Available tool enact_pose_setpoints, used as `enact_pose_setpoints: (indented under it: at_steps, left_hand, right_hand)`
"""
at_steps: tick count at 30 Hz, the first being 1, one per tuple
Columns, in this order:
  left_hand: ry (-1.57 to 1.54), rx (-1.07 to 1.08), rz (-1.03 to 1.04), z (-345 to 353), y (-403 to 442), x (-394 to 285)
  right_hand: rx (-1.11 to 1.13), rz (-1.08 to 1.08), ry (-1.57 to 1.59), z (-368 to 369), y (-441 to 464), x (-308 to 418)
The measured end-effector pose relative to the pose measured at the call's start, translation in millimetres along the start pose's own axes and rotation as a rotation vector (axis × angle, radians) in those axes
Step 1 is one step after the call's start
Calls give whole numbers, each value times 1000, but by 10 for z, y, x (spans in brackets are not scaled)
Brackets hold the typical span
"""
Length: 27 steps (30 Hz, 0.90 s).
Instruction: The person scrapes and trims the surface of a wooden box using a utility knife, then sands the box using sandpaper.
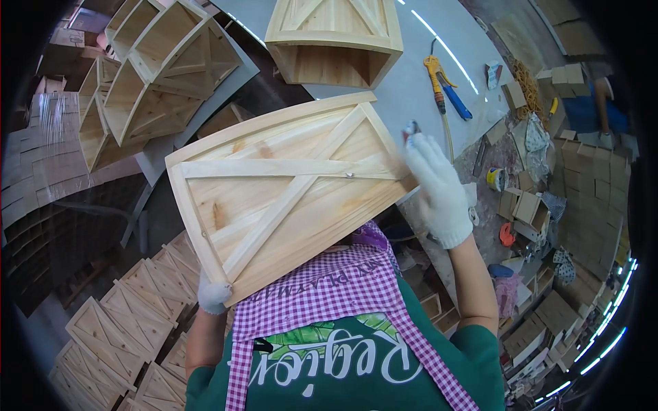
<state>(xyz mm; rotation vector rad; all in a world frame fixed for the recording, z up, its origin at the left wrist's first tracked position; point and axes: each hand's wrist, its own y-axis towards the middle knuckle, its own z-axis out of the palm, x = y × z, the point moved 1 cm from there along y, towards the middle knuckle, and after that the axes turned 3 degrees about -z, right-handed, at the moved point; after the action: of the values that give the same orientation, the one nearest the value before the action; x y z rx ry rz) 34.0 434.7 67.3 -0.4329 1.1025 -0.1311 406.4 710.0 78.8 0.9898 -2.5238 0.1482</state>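
The left hand [214, 295], in a white knit glove, was curled round the near left corner of a pale wooden crate [274, 188]; the right hand [436, 195], also gloved, stretched straight-fingered along its right end, its grip impossible to tell. Grainy, knotted boards with crossed battens and a bowed far edge lay tilted between the checked apron [315, 281] and the smooth grey tabletop [411, 75]

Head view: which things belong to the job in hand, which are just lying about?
Job, likely:
- held crate, left hand at its corner
- right hand by its end
- similar crate ahead

Lying about, seemingly:
- orange tool, unheld
- yellow can
- cord
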Motion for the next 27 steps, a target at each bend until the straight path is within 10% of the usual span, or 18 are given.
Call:
enact_pose_setpoints:
  at_steps: [9,11,27]
  left_hand:
    - [4,-73,-182,227,100,-62]
    - [117,-324,-446,294,183,-47]
    - [114,-158,-430,514,334,-248]
  right_hand:
    - [297,-291,-106,143,38,109]
    - [329,-123,-190,137,-183,-165]
    - [217,115,-43,109,-316,-711]
